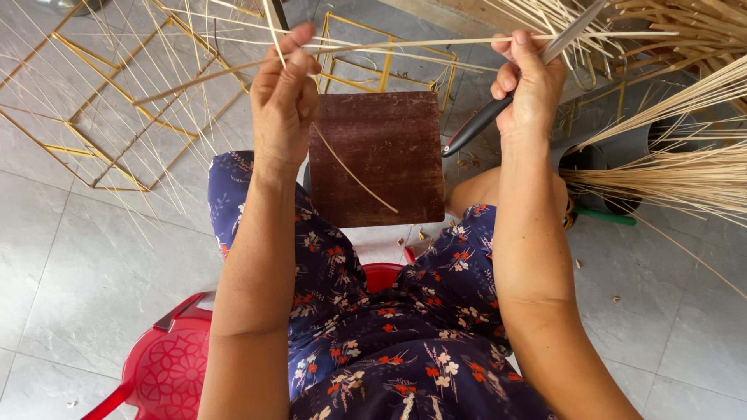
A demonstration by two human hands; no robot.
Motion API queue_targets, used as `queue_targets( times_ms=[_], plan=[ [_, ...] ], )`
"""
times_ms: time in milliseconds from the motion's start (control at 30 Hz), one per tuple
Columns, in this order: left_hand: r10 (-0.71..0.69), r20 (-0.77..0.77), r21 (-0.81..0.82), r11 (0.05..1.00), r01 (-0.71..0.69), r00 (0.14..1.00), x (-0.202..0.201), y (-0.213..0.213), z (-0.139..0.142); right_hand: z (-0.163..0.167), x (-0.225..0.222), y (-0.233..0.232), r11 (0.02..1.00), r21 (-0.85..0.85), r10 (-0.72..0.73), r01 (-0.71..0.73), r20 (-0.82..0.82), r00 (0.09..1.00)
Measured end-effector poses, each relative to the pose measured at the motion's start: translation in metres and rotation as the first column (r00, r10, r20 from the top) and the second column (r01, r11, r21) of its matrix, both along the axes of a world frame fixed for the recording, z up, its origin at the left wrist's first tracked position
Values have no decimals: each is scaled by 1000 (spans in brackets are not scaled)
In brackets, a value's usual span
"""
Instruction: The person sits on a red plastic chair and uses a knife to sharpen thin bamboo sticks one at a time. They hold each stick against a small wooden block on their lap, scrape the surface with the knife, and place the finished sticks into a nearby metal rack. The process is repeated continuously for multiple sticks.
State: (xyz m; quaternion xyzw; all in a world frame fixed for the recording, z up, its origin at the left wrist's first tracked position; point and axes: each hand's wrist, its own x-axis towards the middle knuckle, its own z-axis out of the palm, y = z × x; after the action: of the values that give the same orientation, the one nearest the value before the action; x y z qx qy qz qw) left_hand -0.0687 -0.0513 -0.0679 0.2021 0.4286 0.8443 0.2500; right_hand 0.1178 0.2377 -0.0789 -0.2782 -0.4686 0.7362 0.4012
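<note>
Both hands work above the brown board [379, 155]: left hand [283, 101] pinches the bamboo strip [405, 45], right hand [529, 82] clenches the knife [498, 109]; a blade slip could cut the left fingers [294, 54].

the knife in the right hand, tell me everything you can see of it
The knife has a black handle with a thin red line along it and a flat grey metal blade. It lies slanted, handle end low toward the brown board, blade rising up and to the right past the bamboo strips. The right hand is wrapped around it where handle meets blade, hiding that part, and presses a thin bamboo strip against it. The left hand holds the strip's other end.
</note>
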Motion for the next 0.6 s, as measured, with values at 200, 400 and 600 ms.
queue_targets(
  times_ms=[200, 400, 600],
  plan=[
    [8, 93, 131, 991, -20, 996, -18, -19, -15, -16, 1, 12, 966, -234, 73, -106, -143, 987],
    [546, -98, -176, 813, -555, 832, -43, -43, -33, -43, 0, 14, 981, -182, -50, 65, 88, 995],
    [737, -200, 66, 667, -742, 645, -55, -58, -49, -90, -13, -29, 963, -222, -87, 154, 286, 954]
  ],
)
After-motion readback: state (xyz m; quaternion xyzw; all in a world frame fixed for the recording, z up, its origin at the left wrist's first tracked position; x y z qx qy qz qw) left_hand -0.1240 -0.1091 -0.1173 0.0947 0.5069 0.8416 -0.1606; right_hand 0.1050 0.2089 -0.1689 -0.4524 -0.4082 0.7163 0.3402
